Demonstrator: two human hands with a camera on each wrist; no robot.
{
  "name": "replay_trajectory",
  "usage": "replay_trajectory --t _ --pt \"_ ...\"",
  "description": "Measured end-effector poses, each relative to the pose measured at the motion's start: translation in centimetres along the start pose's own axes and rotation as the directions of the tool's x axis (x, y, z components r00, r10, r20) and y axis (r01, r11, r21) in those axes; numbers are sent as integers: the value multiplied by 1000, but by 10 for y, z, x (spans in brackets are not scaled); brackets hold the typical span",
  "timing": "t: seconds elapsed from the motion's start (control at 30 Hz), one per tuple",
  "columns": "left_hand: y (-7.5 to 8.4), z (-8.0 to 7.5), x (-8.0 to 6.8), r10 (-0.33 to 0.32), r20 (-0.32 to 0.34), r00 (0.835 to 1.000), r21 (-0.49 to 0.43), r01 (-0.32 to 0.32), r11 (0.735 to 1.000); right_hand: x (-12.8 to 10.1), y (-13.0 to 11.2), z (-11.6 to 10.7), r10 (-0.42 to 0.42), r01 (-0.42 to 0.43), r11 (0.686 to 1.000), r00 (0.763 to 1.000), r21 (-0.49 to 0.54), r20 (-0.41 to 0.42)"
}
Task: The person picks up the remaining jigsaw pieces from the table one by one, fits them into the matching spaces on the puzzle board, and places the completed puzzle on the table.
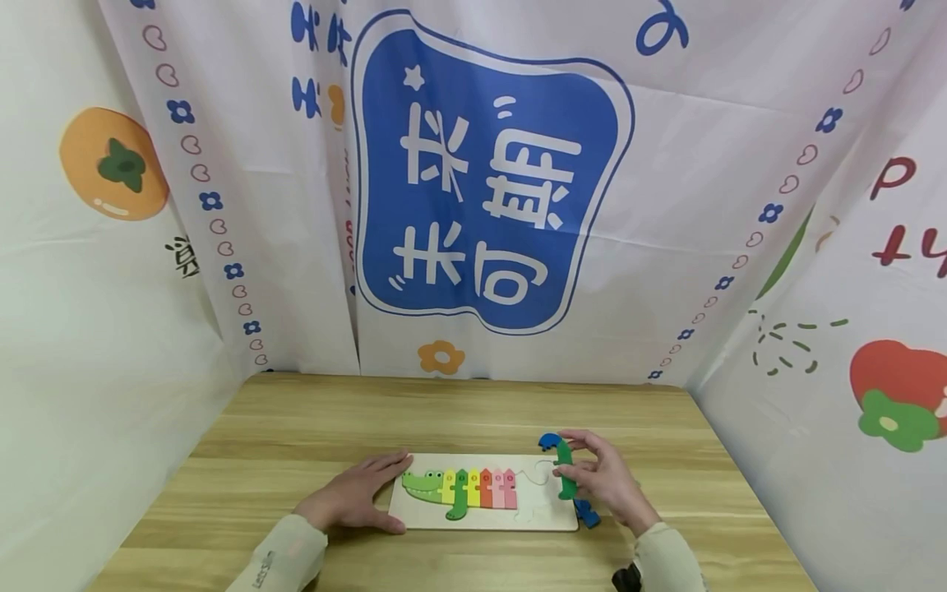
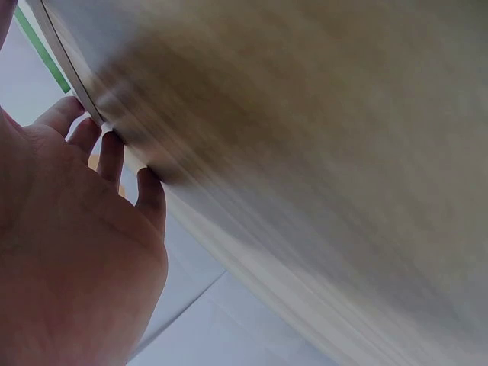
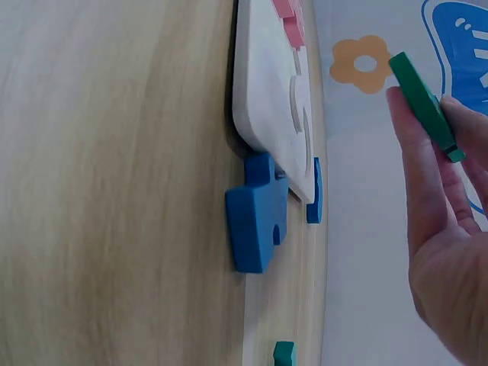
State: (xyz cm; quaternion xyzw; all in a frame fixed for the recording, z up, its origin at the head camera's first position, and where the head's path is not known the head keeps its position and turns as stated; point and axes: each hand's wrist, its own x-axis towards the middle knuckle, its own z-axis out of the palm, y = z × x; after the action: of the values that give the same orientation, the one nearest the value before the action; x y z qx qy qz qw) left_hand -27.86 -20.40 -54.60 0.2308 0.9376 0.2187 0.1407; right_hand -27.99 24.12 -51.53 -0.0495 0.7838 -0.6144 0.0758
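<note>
The right hand (image 1: 602,478) pinches a green piece (image 1: 565,455) over the right end of the puzzle board (image 1: 429,520), which pressing might shift because the left hand's (image 1: 358,496) outspread fingers only touch its left edge.

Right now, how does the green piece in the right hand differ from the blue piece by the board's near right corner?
The green piece is pinched in the right hand; the blue piece lies on the table. The green piece looks long and slim, the blue piece shorter and blockier. Both are loose puzzle pieces, not fitted into the board.
</note>
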Motion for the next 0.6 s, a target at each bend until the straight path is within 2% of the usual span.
replay_trajectory --t 0.4,0.6 --pt "2 -2 0 -7 9 1000 -16 7 1000 6 2 17 -4 4 1000 1000 10 -15" --pt "0 -1 -1 -10 11 1000 -8 10 1000 14 8 34 -26 31 995 998 -100 53"
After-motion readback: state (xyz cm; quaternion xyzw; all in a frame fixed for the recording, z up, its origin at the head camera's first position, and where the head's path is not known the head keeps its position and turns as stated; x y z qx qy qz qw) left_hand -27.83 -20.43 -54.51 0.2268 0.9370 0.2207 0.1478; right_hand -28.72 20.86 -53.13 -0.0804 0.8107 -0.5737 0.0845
